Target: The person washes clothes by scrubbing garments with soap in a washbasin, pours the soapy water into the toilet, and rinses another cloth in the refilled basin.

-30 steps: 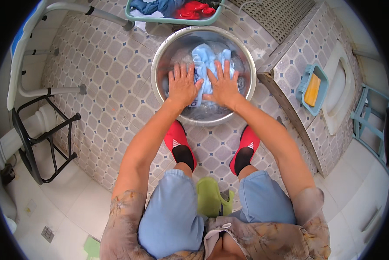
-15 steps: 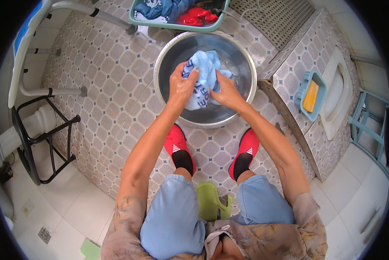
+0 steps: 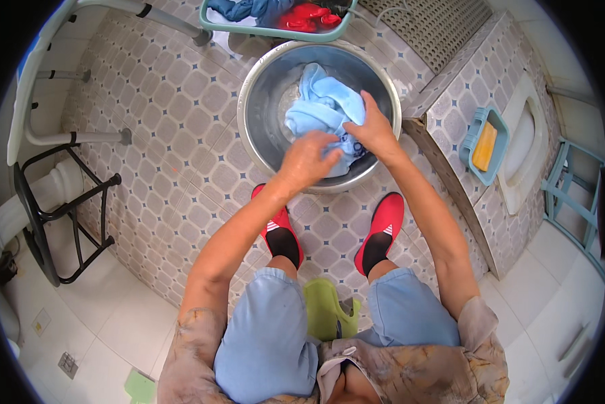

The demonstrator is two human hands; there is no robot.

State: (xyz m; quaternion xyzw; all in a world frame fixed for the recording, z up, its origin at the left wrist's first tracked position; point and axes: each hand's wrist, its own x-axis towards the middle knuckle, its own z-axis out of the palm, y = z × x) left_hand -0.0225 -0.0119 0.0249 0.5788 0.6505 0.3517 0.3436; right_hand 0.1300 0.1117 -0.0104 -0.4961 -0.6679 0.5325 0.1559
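Observation:
A light blue cloth (image 3: 323, 104) with dark blue print lies bunched in a round steel basin (image 3: 262, 145) that looks to hold some water. My right hand (image 3: 375, 131) grips the cloth's right edge between thumb and fingers. Over its near left part is my left hand (image 3: 307, 161), fingers apart and slightly blurred. It touches or hovers just above the cloth; I cannot tell which. The cloth's underside is hidden.
Beyond the basin stands a green-rimmed tub (image 3: 275, 30) of dark blue and red clothes. At right, a blue dish (image 3: 481, 172) with a yellow bar (image 3: 484, 145) sits on a tiled step beside a squat toilet (image 3: 521, 148). A black-framed stool (image 3: 73, 215) is at left.
The cloth has gone from being bunched between both hands to lying spread lower in the basin. My left hand has let go and moved nearer me; the right has shifted to the right.

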